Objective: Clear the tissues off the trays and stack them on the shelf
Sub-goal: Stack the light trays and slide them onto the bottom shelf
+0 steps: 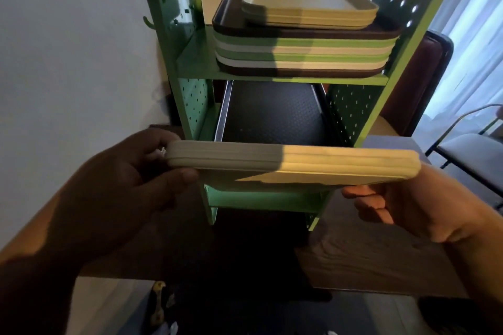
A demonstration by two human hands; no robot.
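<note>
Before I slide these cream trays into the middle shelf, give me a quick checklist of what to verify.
1. Both ends held: left hand and right hand grip the cream trays: ok.
2. Held stack level: ok.
3. Tissues gone from its top: cannot tell, only the edge shows.
4. Middle shelf opening free above the black tray: ok.
5. Top stack sits steady, yellow trays offset but flat: ok.

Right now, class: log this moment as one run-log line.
both hands hold cream trays | facing green shelf middle tier | top tier: stacked trays
</note>
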